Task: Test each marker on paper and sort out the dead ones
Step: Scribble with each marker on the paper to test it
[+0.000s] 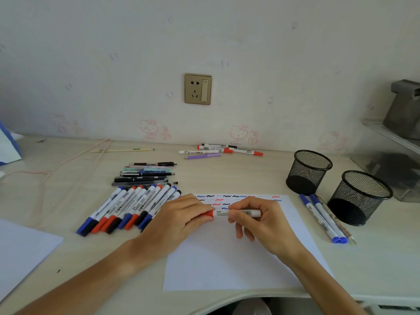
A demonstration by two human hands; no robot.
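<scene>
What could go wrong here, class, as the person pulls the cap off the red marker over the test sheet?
1. The left hand grips the red cap and the right hand the barrel of the red marker; a sudden release could streak the paper or fingers.
2. The marker groups lie loose and unlabelled on the desk, with both mesh cups empty, so tested and untested markers could get mixed.

Both hands hold one marker [236, 213] over the far part of the paper [227, 258]: left hand [181, 217] at its left end, right hand [256, 220] on its barrel. Marker row [131, 208] lies left of the grip; pen stack [143, 175] behind that. Two mesh cups [309, 171] stand right; two markers [322, 218] lie between grip and cups.
</scene>
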